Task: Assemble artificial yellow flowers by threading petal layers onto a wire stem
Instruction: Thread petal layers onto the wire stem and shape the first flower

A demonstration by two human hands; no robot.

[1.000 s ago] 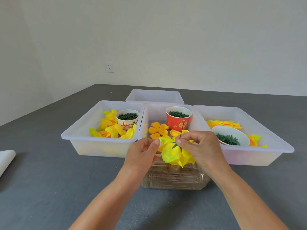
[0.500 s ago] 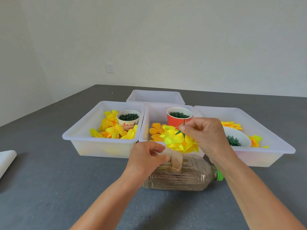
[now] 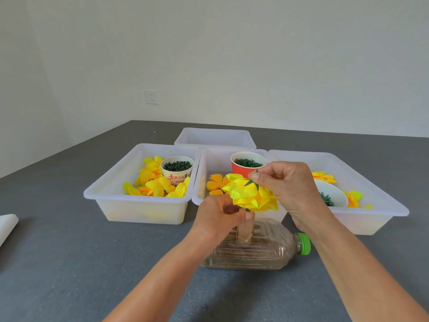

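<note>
Centrally, two bare forearms reach in from the near edge over a grey table. The right hand is raised, knuckles up, with thumb and forefinger pinched on the green centre at the top of a yellow flower. The left hand sits lower and just left of it, fingers curled in and pinching beneath the petals, where the stem would be; the stem itself is hidden. The flower hangs between the two hands, directly above a tan post that stands on a clear bottle. That bottle lies on its side, near the viewer, with its green cap pointing right.

Four white bins sit beyond the hands. Three form a row: the left bin holds a pile of yellow petals and one pale cup of dark green pieces; the middle bin holds orange petals and one red cup of green pieces; the right bin holds one white bowl with green pieces and a few yellow-orange petals. The fourth bin sits farther back. That makes two cups and one bowl.

On the far wall is one socket. At the left edge, a white object lies on the table.
</note>
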